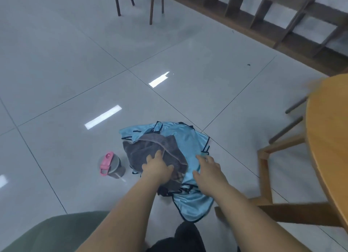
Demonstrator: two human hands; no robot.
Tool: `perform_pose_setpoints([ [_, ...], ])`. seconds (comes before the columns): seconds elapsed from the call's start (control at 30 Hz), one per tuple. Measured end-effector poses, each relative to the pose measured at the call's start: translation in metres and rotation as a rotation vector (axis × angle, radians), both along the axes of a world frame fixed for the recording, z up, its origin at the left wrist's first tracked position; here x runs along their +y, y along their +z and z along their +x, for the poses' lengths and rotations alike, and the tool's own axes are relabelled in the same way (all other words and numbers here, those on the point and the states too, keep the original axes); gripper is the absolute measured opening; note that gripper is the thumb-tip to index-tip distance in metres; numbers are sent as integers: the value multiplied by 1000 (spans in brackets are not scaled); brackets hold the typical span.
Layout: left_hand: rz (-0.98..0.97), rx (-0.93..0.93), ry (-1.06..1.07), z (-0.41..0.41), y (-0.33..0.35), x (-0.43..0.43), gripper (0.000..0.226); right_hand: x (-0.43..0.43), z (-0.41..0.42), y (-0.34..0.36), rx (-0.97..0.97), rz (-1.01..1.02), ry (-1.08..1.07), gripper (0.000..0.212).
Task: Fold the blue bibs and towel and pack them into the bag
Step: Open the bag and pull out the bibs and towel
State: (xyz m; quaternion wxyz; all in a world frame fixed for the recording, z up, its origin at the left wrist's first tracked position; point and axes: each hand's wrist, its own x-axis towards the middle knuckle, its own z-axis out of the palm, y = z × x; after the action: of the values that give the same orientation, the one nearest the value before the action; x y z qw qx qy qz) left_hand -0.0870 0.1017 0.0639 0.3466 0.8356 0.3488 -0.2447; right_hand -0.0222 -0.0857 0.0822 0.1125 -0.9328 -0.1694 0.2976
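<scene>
Right now we are at the sorting stage, and nothing looks folded or packed yet. Nearest to us a dark bundle (186,236) sits at the bottom edge beside a green cushion (62,231); it may be the bag, but we cannot tell. Just past it our two forearms reach down to a heap on the floor (75,63). Our left hand (158,169) rests on the grey towel (143,148), fingers spread and only lightly bent, with no cloth visibly gathered in it. Our right hand (209,169) lies flat and open on the blue bibs (190,144), fingertips touching the cloth, gripping nothing. The towel lies crumpled on top of the bibs, which spread out under it and towards the right, their black-edged straps tangled at the near side. To do this step well, we judge we should lift the towel clear first, holding the bibs down with the right hand so they do not drag along, then free the straps before smoothing each bib flat. A bottle with a pink lid (111,165) stands just left of the heap, close enough to knock over, so we should pull cloth away from it. A wooden table (329,131) and chair legs crowd the right side, leaving the open tiles beyond the heap as the better folding space.
</scene>
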Motion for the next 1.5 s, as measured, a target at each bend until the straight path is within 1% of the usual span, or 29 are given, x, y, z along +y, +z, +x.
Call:
perform_pose_setpoints([
  [0.13,-23,29,31,29,-37,12,101,13,26,-42,32,-11,-44,64],
  [0.23,-61,0,87,49,-65,17,111,25,43,-75,47,-13,-95,66],
  [0.4,-142,-66,173,71,-122,16,115,48,72,-130,84,-27,-127,72],
  [0.47,-126,-66,250,75,-147,16,108,56,88,-149,85,-37,-129,72],
  [0.53,-76,-75,345,73,-172,19,89,63,104,-166,90,-38,-136,72],
  [0.63,23,-173,492,65,-202,22,66,70,125,-189,96,-39,-193,77],
  [0.73,70,-304,675,57,-214,18,56,73,145,-211,102,-70,-275,95],
  [0.87,70,-442,786,45,-228,30,67,69,167,-236,175,-71,-364,129],
  [0.93,136,-407,771,40,-236,34,68,66,174,-244,204,-61,-389,141],
  [1.0,231,-278,758,42,-240,32,68,62,180,-250,234,-45,-398,145],
  [1.03,212,-230,791,44,-240,29,66,60,183,-255,244,-34,-392,146],
  [1.1,58,-226,894,51,-237,29,59,57,183,-264,240,-21,-365,144],
  [1.13,0,-243,927,53,-238,31,61,57,181,-270,217,-16,-343,140],
  [1.2,-65,-276,963,57,-239,33,75,60,169,-272,164,66,-358,123],
  [1.23,-114,-304,983,59,-236,33,80,62,160,-271,177,162,-408,109],
  [1.27,-188,-330,1001,61,-231,33,84,67,149,-265,244,295,-478,92],
  [1.3,-292,-351,1003,63,-224,31,85,72,136,-257,376,413,-576,78],
  [1.33,-432,-358,1008,66,-216,30,81,77,124,-247,557,521,-684,70],
  [1.37,-587,-351,1023,68,-207,31,76,81,111,-239,724,572,-792,72],
  [1.4,-735,-328,1046,69,-199,32,69,82,100,-231,833,606,-883,72],
  [1.43,-851,-292,1060,69,-191,35,63,82,90,-224,890,635,-949,72],
  [1.47,-936,-260,1055,67,-184,38,61,79,84,-219,893,641,-996,73],
  [1.5,-993,-240,1030,64,-178,41,66,76,78,-210,892,633,-1021,76],
])
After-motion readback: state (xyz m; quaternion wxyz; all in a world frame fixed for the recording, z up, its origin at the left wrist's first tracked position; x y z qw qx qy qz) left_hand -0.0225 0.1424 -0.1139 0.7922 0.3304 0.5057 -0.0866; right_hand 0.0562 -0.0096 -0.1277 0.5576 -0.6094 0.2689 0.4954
